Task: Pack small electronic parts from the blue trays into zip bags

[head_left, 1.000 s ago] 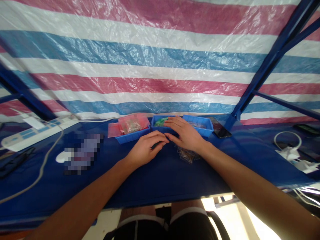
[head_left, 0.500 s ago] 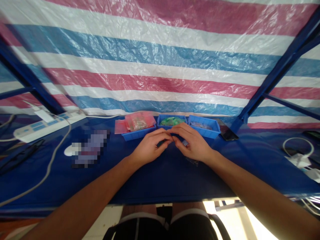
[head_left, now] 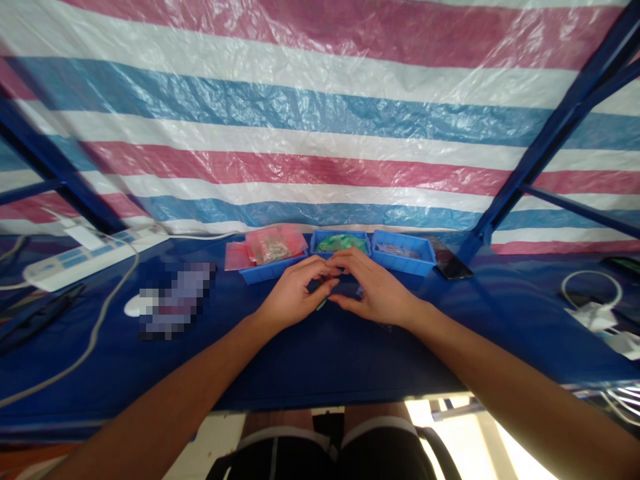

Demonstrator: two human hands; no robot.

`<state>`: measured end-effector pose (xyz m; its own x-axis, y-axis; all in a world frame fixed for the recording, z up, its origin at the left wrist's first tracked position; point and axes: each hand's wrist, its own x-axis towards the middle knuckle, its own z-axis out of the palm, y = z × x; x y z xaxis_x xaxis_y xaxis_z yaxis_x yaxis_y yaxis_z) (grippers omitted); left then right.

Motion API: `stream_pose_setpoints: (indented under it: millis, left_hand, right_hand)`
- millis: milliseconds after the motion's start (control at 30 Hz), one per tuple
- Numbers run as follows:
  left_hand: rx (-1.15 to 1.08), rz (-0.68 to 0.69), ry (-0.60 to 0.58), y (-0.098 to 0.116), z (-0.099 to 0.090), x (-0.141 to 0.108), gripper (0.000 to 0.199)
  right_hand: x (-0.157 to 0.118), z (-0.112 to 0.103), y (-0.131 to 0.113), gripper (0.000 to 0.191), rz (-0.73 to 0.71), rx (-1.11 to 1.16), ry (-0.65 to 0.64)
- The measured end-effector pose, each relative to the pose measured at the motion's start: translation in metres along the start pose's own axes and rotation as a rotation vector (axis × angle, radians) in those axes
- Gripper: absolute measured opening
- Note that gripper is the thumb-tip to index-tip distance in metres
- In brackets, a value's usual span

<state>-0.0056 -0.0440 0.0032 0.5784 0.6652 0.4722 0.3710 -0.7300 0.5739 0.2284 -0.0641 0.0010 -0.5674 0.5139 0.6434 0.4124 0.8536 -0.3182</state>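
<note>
My left hand (head_left: 293, 295) is closed above the blue tabletop, thumb and fingers bent together. A small green piece (head_left: 321, 305) pokes out below its thumb; most of it is hidden, so its kind does not show. My right hand (head_left: 377, 290) faces it with curved fingers, their tips touching or nearly touching those of my left hand. Its thumb stands apart from its fingers, and nothing shows between them. Beyond my hands, a blue bin (head_left: 314, 248) holds green pieces in clear wrapping. Partly behind my right hand, a bit of clear plastic (head_left: 384, 327) lies on the table.
A left blue bin (head_left: 267, 273) carries pink bags (head_left: 275, 243); a right blue bin (head_left: 407, 265) holds clear packets. A phone (head_left: 453, 260) lies beside it. On the left are a power strip (head_left: 65, 263), a cable (head_left: 103, 320) and a white mouse-like object (head_left: 137, 305).
My right thumb has come away from its fingertips and moved down. The green piece now shows under my left thumb. Both hands have shifted slightly left in view, along with the whole scene.
</note>
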Motion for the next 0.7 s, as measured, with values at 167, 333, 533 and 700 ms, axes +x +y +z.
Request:
stream_pose_setpoints:
  millis: [167,333,533,700]
  left_hand:
    - [-0.010,0.006,-0.044,-0.006,0.003,0.001,0.020]
    - [0.009,0.015,-0.059,-0.015,0.005,0.000,0.021]
    - [0.001,0.060,-0.050,-0.019,0.007,0.000,0.018]
    - [-0.007,0.030,-0.062,-0.021,0.009,0.000,0.019]
  right_hand:
    - [-0.002,0.001,0.002,0.051,0.015,-0.007,-0.048]
    - [-0.002,-0.001,0.002,0.052,0.024,-0.010,-0.085]
    - [-0.003,-0.001,0.003,0.063,0.035,0.002,-0.115]
    - [-0.002,-0.001,0.003,0.062,0.031,0.006,-0.124]
